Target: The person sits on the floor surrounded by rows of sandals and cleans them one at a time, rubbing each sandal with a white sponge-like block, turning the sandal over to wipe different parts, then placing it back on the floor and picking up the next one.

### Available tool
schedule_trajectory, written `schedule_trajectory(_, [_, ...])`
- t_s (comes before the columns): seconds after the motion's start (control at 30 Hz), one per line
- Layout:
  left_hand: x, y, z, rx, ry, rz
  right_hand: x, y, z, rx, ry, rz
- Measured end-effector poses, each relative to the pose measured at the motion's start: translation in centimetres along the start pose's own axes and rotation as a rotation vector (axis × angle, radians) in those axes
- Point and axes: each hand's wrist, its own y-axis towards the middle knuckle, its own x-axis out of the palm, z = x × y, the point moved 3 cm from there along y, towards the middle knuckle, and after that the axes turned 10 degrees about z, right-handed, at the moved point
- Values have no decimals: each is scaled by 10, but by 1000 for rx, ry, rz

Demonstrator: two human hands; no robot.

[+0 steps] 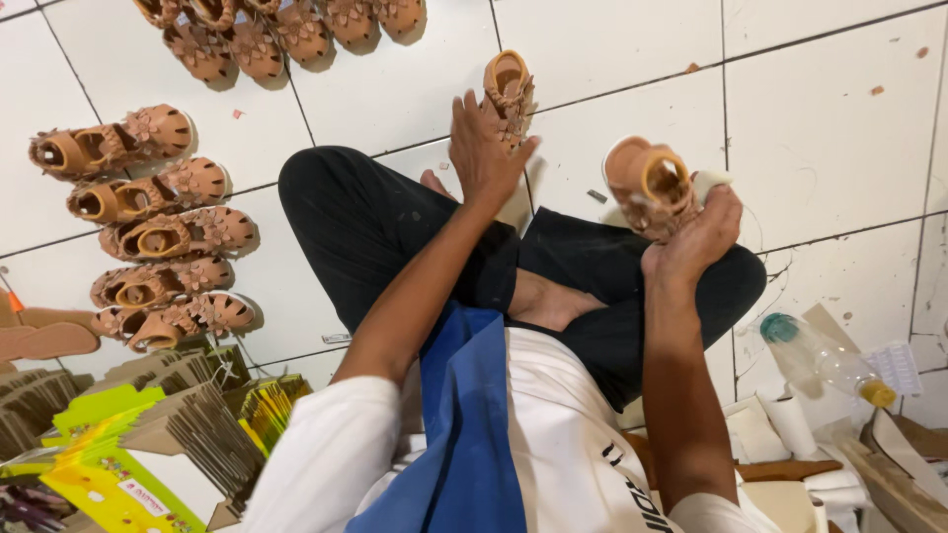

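Observation:
I sit cross-legged on a white tiled floor point(829, 118) in black trousers. My left hand point(484, 148) reaches forward with its fingers spread over a small tan child's sandal point(508, 87) lying on the floor; whether it grips the sandal I cannot tell. My right hand point(691, 237) holds a second tan sandal point(647, 183) above my right knee, together with a small white piece point(711, 181) at the fingertips.
Finished tan sandals with flower trim stand in a column at the left point(158, 237) and in a row at the top point(276, 30). Flattened yellow-green cardboard boxes point(128, 444) pile at bottom left. A clear plastic bottle point(820, 355) and white scraps lie at bottom right.

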Motion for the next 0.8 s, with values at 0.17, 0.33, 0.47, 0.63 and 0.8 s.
schedule_trajectory(0.17, [8,16,-10,-394,-303,-282,3,17,-10,-85,-97,-31])
schedule_trajectory(0.33, [-18,18,-14,-488,-1087,-485,0,23,-18,-33,-102,-36])
schedule_trajectory(0.47, [-39,12,-8,-642,-1455,-507,2,11,-17,0,-117,-84])
schedule_trajectory(0.63, [-55,21,7,-586,-1518,-473,4,-14,-21,69,-173,-152])
schedule_trajectory(0.8, [-67,29,9,-413,-1450,-541,10,-24,-33,146,-194,-198])
